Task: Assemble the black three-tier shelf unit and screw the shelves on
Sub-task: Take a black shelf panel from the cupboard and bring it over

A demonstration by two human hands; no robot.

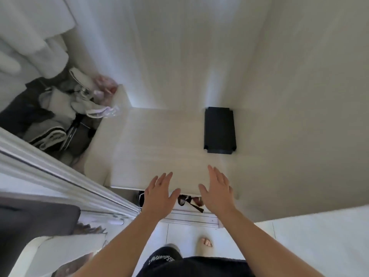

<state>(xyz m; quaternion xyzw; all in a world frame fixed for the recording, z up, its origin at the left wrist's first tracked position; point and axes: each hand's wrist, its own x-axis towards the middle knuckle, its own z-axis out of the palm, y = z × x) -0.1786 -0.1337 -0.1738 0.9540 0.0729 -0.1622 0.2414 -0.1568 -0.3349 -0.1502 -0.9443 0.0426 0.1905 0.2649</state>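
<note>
**You:** Which piece do I go for, and where is it?

**Guide:** The flat black rectangular shelf panel with notched corners. It lies flat on the pale cream surface, toward the far right corner and close along the right edge. Your left hand and right hand hover over the near edge with the fingers straight and spread. They hold nothing and are well short of the panel.

**You:** How will it handle?

**Guide:** It looks stiff and fairly light, but you can't tell from here whether it is board or sheet metal. It sits flush, so your fingers probably won't get under it where it lies. Tip up one long side first, or ease it toward an edge of the surface. Then take it by both long sides, one hand on each, clear of the notched corners, where the posts presumably seat. The matte finish should grip well. Dragging it may mark the pale top, so lift it instead.
</note>
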